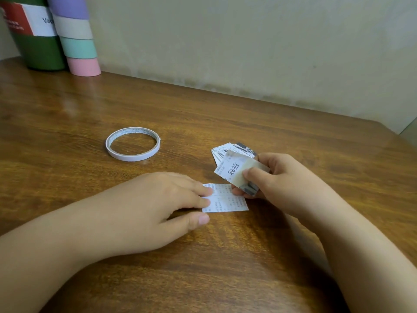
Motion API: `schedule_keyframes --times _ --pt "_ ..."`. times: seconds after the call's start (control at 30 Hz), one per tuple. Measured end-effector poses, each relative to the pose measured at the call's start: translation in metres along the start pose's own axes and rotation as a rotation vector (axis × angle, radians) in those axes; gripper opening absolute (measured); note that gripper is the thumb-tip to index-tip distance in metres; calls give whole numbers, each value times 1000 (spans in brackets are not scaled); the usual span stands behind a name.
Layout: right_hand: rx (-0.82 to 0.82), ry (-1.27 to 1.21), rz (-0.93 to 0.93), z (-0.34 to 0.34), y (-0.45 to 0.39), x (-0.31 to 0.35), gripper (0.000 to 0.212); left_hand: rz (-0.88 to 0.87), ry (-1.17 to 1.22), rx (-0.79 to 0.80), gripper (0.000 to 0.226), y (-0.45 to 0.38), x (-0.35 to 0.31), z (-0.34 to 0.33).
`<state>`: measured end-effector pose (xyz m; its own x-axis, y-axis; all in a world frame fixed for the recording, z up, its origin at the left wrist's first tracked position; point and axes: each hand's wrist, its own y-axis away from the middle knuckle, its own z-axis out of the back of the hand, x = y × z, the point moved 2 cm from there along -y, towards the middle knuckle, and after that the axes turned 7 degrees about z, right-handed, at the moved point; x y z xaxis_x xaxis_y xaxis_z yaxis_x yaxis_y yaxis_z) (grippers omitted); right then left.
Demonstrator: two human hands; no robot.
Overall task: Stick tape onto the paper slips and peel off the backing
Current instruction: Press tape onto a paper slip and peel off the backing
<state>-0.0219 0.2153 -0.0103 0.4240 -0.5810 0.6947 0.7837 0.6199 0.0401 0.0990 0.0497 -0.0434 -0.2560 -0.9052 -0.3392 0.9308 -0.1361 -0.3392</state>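
Head camera looks down on a brown wooden worktop (67, 114). Left hand (158, 206) presses straight fingers on a small white printed paper slip (225, 198) lying flat, long axis left-right. Right hand (279, 181) pinches a stack of printed slips (234, 163); the top one bears large handwritten characters. White double-sided tape ring (133, 143) lies flat, well apart to the left.

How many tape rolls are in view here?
5: a white roll flat mid-table, and purple, beige, mint and pink rolls stacked at the far-left corner.
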Motion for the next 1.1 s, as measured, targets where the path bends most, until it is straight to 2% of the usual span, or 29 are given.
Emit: schedule_keyframes --times 0.2,0.4,0.57,0.77,0.93,1.1 --pt "49 -192 16 2 -1 -2 28 70 72 -30 48 3 3 0" --pt "38 -44 99 9 5 3 32 54 -2 38 36 0 -1 8" --pt "75 31 89 5 5 4 29 116 144 36 43 0 -10 7" --pt "92 134 90 0 3 3 23 184 170 62 51 0 -5 10" --pt "70 172 91 -2 2 4 23 144 65 103 51 -1 -2 18" --pt "60 209 102 -4 2 3 22 130 59 94 46 -2 -2 19"
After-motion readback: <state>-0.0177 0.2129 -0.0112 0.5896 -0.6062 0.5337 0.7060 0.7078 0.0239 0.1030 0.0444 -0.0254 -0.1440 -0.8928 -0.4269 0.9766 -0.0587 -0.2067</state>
